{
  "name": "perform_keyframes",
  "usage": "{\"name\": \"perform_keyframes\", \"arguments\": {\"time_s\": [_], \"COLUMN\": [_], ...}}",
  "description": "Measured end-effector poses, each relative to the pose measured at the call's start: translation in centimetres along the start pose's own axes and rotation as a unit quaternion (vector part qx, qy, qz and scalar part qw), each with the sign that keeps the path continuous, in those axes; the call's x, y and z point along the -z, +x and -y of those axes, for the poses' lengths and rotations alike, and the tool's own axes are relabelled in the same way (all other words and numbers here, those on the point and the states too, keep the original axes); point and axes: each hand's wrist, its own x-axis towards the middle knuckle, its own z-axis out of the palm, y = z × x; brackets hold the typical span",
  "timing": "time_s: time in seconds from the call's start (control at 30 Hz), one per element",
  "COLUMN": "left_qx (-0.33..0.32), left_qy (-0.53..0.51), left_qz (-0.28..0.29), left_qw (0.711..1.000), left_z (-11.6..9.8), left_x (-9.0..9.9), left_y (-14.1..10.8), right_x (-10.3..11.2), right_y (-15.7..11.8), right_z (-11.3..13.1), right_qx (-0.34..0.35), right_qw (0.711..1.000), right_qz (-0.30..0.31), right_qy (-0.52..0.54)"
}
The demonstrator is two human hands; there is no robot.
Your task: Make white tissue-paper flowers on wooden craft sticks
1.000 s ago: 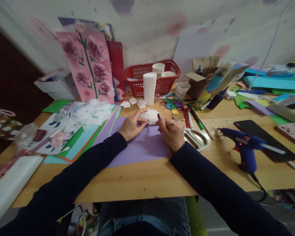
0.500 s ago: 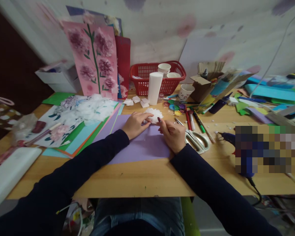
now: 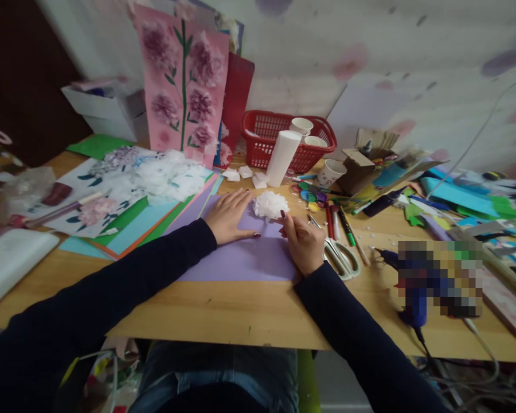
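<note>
The white flower (image 3: 270,205) sits on the far part of the purple sheet (image 3: 241,267). Left of it, the left hand (image 3: 229,218) is spread wide over the sheet; near right, the right hand (image 3: 303,241) is curled, its hold unclear. Scissors (image 3: 351,265) lie just right; the white roll (image 3: 282,159) stands farther off, before the red basket (image 3: 258,150).

Between my hands: decent gap over the purple sheet (image 3: 264,255), ends at the white ruffled flower (image 3: 270,205)
Front edge: open tabletop (image 3: 215,312), my left fingers (image 3: 237,202) could slide through easy
Behind flower: white roll (image 3: 282,158) sticking up, red basket (image 3: 258,152) backing it, basically a wall
Right: scissors (image 3: 337,250) then markers (image 3: 329,222), tight
Left: fluffy pile (image 3: 169,174), gotta go over
</note>
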Motion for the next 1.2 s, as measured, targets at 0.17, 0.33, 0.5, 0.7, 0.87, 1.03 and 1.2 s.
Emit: {"name": "perform_keyframes", "arguments": {"time_s": [0.17,0.33,0.5,0.7,0.87,1.03,1.2], "left_qx": [0.051,0.047,0.041,0.053,0.057,0.064,0.064], "left_qy": [0.117,0.172,0.169,0.158,0.147,0.132,0.138], "left_qz": [0.122,0.152,0.143,0.133,0.121,0.135,0.137], "left_qw": [0.984,0.972,0.974,0.977,0.98,0.98,0.979], "left_z": [-0.1,-0.1,0.3,0.3,0.6,0.8,0.7], "left_x": [0.0,0.1,-0.3,-0.4,-0.6,-0.6,-0.4], "left_y": [0.2,0.2,0.3,0.2,0.2,0.4,0.3], "right_x": [0.0,-0.2,-0.2,0.1,0.3,0.2,0.3], "right_y": [0.0,0.0,0.0,0.0,-0.3,-0.6,-0.9], "right_z": [0.6,1.4,1.5,0.9,0.3,-0.2,-0.4], "right_qx": [0.155,0.224,0.21,0.212,0.094,0.037,-0.031], "right_qw": [0.984,0.968,0.971,0.974,0.992,0.996,0.992], "right_qz": [-0.01,-0.003,0.004,0.069,0.067,0.02,-0.046], "right_qy": [-0.083,-0.112,-0.114,-0.048,0.056,0.083,0.113]}}
